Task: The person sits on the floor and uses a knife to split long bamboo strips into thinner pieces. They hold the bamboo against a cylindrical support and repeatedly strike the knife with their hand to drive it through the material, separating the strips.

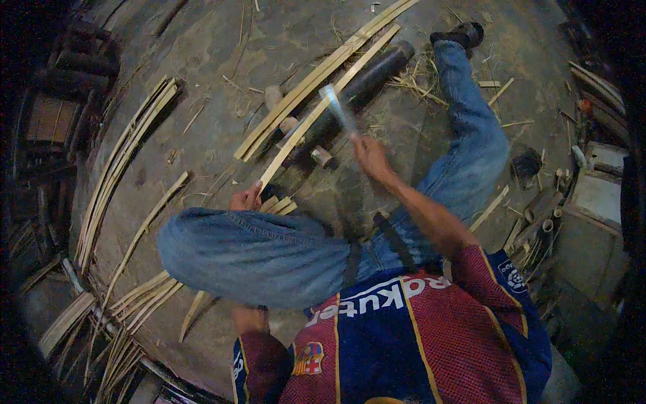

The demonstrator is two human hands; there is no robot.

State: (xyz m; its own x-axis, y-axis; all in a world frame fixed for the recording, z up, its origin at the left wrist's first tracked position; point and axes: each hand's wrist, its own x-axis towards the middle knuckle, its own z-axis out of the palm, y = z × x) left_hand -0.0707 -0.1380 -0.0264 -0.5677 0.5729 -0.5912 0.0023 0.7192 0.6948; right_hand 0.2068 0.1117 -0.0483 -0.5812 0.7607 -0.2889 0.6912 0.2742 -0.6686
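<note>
My left hand (247, 196), its forearm passing beneath my bent left leg, grips the near end of a pale bamboo strip (288, 149). That strip slants away to the upper right, alongside a dark, thick pole (380, 79) on the floor. In my right hand (370, 158) is the handle of a knife (338, 111). Its pale blade is smeared by motion and crosses over the strip; whether it touches cannot be made out. Two longer bamboo strips (303, 95) lie just left of the held one. Short strip pieces (279, 205) show beside my left hand.
Stacked bamboo strips (121, 158) lie at the left, with a loose strip (149, 225) nearer me. More strips (114, 357) crowd the lower left. A short round piece (324, 158) sits by the pole. Bamboo tubes (546, 225) lie at the right, and shavings (420, 87) beyond the pole.
</note>
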